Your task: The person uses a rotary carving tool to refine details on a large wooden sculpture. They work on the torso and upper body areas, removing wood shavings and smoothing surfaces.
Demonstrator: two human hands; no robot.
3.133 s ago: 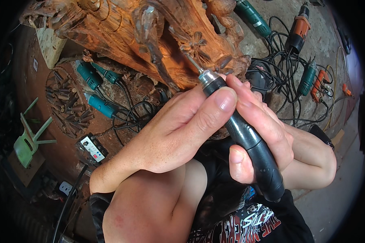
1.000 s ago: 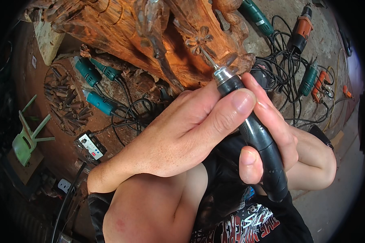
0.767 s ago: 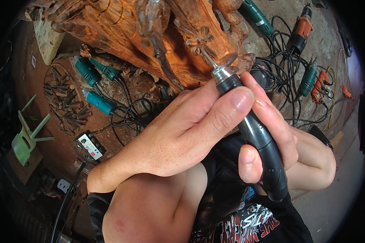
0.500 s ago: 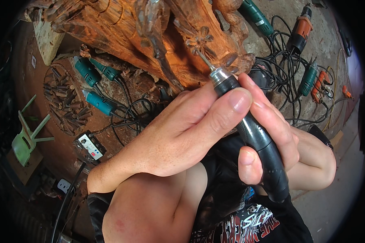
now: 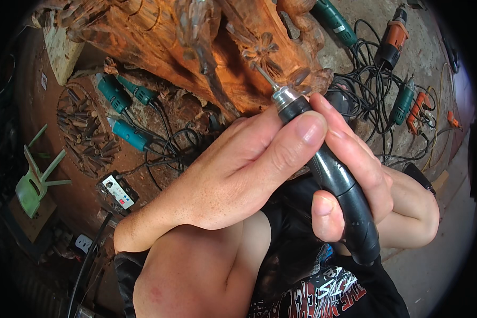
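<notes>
A black handheld rotary carving tool (image 5: 334, 175) slants up and left, its metal collar and thin bit pointing at the reddish-brown wood carving (image 5: 143, 45). The bit's small round tip lies by a carved flower (image 5: 262, 50); whether it touches the wood I cannot tell. My left hand (image 5: 238, 167) grips the tool's front end, its thumb pressed along the barrel just behind the collar. Round the handle from the right, my right hand (image 5: 368, 175) closes with its fingers on the black body. Part of the left fingers is hidden behind the tool.
Several green and teal power tools (image 5: 130, 134) lie among tangled black cords (image 5: 368, 85). An orange-and-black tool (image 5: 395, 42) is at upper right. At left are a round cluster of bits (image 5: 85, 132), a white control box (image 5: 116, 191) and a green plastic chair (image 5: 32, 191).
The tool and both hands have shifted very slightly, with the bit's tip a little further left beside the carved flower. Both grips are unchanged.
</notes>
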